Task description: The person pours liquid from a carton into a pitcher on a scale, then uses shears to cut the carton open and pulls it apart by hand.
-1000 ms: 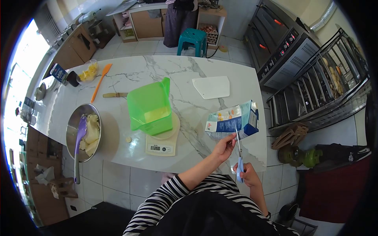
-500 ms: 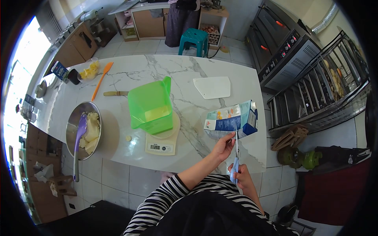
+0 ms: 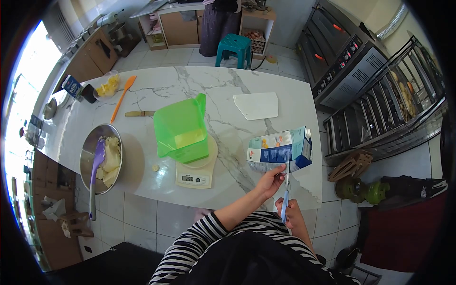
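In the head view, a blue-and-white drink carton (image 3: 270, 155) lies on its side near the table's right end. My left hand (image 3: 271, 182) pinches the carton's near edge between thumb and fingers. My right hand (image 3: 291, 214) is wrapped around the light blue handles of a pair of scissors (image 3: 285, 203). The blades point away from me, against the carton's near side, just right of my left fingertips. How deep they reach into the carton is hard to make out.
A green plastic container (image 3: 179, 128) stands on a kitchen scale (image 3: 194, 178). To the left is a steel bowl (image 3: 118, 168) with a purple spatula (image 3: 99, 156) and a pale creamy mass. A white scraper (image 3: 256, 105), orange spatula (image 3: 124, 97) and brush (image 3: 138, 113) lie farther back.
The carton has tilted and shifted slightly, its far edge now lower in view. The scissor handles have come closer together, and the blades have moved a little right.
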